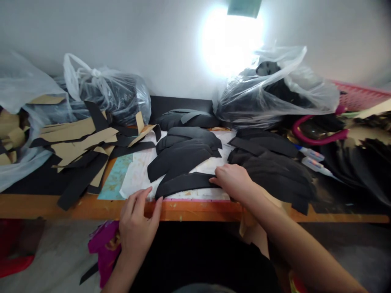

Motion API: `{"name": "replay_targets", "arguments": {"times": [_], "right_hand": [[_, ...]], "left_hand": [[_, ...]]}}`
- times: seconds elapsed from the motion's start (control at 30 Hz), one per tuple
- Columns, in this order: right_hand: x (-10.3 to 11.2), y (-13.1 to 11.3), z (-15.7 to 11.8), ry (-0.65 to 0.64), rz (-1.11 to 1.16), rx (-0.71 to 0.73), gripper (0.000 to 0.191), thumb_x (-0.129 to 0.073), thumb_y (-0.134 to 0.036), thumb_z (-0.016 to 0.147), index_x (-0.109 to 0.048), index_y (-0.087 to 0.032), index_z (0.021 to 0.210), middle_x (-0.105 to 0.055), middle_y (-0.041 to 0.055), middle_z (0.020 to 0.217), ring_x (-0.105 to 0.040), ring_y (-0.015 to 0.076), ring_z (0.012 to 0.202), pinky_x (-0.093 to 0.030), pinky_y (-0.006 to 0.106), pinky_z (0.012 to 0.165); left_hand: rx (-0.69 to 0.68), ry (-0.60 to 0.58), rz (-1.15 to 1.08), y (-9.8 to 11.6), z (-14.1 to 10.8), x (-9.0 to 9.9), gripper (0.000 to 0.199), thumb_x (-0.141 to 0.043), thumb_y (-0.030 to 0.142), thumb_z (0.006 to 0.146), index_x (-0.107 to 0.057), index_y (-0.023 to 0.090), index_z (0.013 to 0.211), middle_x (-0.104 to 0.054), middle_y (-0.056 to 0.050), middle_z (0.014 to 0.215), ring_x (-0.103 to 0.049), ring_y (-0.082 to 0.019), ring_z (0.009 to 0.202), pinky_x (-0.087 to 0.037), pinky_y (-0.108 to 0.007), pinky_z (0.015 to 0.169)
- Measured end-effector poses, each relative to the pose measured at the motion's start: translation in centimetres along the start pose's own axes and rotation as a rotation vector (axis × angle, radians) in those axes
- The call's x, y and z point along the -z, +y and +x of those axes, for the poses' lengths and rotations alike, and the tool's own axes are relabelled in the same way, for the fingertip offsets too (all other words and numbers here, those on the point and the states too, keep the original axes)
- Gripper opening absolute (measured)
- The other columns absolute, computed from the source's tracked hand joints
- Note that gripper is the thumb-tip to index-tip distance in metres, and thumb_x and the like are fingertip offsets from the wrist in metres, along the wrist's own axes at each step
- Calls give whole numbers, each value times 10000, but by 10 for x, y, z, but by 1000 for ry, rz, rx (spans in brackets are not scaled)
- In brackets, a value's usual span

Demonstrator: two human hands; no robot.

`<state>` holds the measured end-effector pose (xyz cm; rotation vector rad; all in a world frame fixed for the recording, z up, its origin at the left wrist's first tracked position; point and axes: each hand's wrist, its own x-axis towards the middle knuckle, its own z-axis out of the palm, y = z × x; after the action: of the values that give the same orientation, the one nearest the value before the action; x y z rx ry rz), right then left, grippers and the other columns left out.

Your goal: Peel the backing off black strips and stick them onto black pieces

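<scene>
Orange wooden bench, black foam cutouts, white wall behind; right hand, fingers lightly spread on one cutout; left hand, fingers open, empty.

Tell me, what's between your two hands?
In the head view, a curved black strip lies between the left hand and the right hand, on stained white paper.

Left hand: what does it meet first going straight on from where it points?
The left hand likely meets the curved black strip on the white paper, just past its fingertips; depth is unclear.
</scene>
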<state>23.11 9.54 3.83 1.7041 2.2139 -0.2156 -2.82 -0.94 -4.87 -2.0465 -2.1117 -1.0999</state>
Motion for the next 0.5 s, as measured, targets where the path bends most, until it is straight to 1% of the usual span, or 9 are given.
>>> {"name": "replay_targets", "arguments": {"times": [0.07,0.17,0.3,0.37,0.43,0.5], "right_hand": [[-3,2,0,7,-2,14,320,-640,-421,978,-773,-135,926,-758,175,896,-744,273,864,-477,288,703],[-11,3,-5,60,27,52,260,-610,-350,993,-758,-151,914,-753,143,961,-732,256,869,-434,281,678],[-24,1,-13,127,94,82,241,-528,-272,1020,-730,-171,935,-742,94,985,-706,205,846,-371,276,651],[-29,2,-16,152,107,85,239,-520,-266,1019,-720,-176,924,-741,81,977,-692,192,834,-342,278,642],[-30,4,-19,171,118,81,227,-533,-275,1013,-709,-181,903,-742,70,971,-679,184,815,-311,283,628],[-28,7,-22,176,136,78,225,-544,-292,1011,-696,-188,881,-743,60,945,-667,178,793,-283,288,616]], "left_hand": [[16,9,20,-2,4,0,389,-650,415,918,-639,199,1242,-644,-115,1194,-611,-287,1132,-481,-436,1028],[-43,-38,31,-3,11,-3,303,-635,422,929,-677,189,1118,-642,-112,1140,-603,-283,1074,-502,-431,966],[-190,-4,19,1,12,-9,130,-568,281,971,-655,194,930,-658,-92,1013,-619,-240,989,-505,-382,925],[-254,-12,3,4,10,-11,159,-507,209,985,-631,199,886,-682,-80,976,-636,-219,939,-503,-361,906],[-252,-64,-34,4,10,-11,168,-484,217,994,-616,206,891,-705,-66,946,-658,-205,885,-508,-339,850],[-191,-154,-94,2,13,-9,165,-486,282,1002,-605,217,909,-718,-51,936,-676,-195,838,-509,-321,782]]}}
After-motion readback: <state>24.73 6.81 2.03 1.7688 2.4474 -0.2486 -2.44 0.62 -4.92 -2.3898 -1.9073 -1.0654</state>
